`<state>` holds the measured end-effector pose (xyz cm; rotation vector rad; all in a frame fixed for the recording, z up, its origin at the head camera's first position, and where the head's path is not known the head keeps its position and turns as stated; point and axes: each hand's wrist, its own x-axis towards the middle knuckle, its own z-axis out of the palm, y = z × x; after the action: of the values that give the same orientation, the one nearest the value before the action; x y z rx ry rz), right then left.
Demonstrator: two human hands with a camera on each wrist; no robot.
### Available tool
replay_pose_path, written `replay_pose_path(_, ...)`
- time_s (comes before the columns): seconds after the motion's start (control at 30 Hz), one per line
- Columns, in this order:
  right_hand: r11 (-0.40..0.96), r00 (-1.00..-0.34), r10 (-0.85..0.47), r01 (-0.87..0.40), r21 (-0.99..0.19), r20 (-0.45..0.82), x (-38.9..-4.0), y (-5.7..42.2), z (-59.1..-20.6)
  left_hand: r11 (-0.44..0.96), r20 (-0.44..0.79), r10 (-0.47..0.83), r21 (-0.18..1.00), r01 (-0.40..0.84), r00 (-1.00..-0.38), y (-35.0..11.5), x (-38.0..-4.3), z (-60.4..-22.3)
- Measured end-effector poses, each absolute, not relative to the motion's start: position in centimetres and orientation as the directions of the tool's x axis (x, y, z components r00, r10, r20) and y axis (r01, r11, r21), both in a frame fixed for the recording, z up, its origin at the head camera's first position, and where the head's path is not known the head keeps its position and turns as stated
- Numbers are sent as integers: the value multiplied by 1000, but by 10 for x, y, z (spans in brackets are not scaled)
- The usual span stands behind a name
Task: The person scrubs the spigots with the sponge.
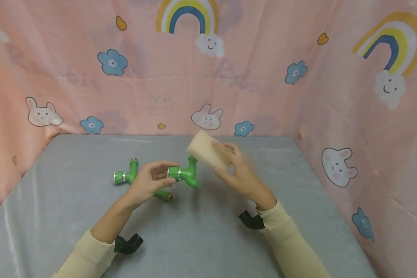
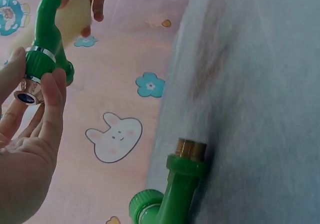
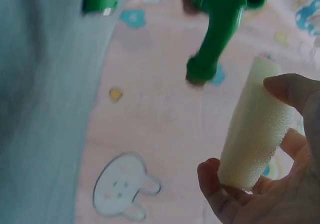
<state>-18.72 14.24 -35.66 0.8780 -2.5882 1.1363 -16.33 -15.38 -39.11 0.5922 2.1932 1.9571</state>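
Observation:
Raised above the table, a green plastic tap (image 1: 188,174) is pinched at its ribbed knob end between the thumb and fingers of my left hand (image 1: 148,183). My right hand (image 1: 242,174) grips a cream sponge block (image 1: 208,150) just right of the tap's upper end. In the right wrist view the sponge (image 3: 257,129) and the tap (image 3: 216,37) stand apart. A second green tap (image 1: 133,169) lies on the table behind my left hand, which hides its middle; its brass threaded end (image 2: 191,149) shows in the left wrist view.
The table (image 1: 201,239) has a grey cloth cover. Pink printed curtains (image 1: 142,96) hang along its back and sides. A black curved piece (image 1: 128,244) shows beside the left cuff, and another black piece (image 1: 251,220) beside the right cuff.

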Motion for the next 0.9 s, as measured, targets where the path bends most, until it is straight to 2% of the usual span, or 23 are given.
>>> replay_pose_path(0.1,512,-796,-488,-593,-621,357,-185,135,-358,-10,147,403,988,156,-903,-156,-164,-391)
replay_pose_path(0.23,625,-872,-389,-486,-610,296,-191,140,-364,-127,125,441,989,76,-889,-156,-164,-392)
replay_pose_path(0.3,639,-890,-339,-456,-620,305,-192,143,-365,-177,88,461,984,6,-883,-156,-164,-394)
replay_pose_path(0.43,561,-843,-400,-535,-631,359,-187,138,-361,-228,30,481,969,-92,-876,-155,-164,-396)
replay_pose_path(0.53,562,-815,-461,-574,-596,350,-181,129,-363,-264,18,491,956,-129,-871,-153,-164,-398)
replay_pose_path(0.67,693,-876,-389,-481,-536,284,-182,125,-372,-332,-16,513,918,-215,-858,-150,-165,-398)
replay_pose_path(0.77,726,-907,-309,-419,-546,286,-184,127,-373,-388,-50,526,875,-291,-849,-148,-165,-396)
replay_pose_path(0.9,622,-851,-375,-525,-581,368,-181,123,-369,-450,-50,539,827,-337,-841,-147,-163,-395)
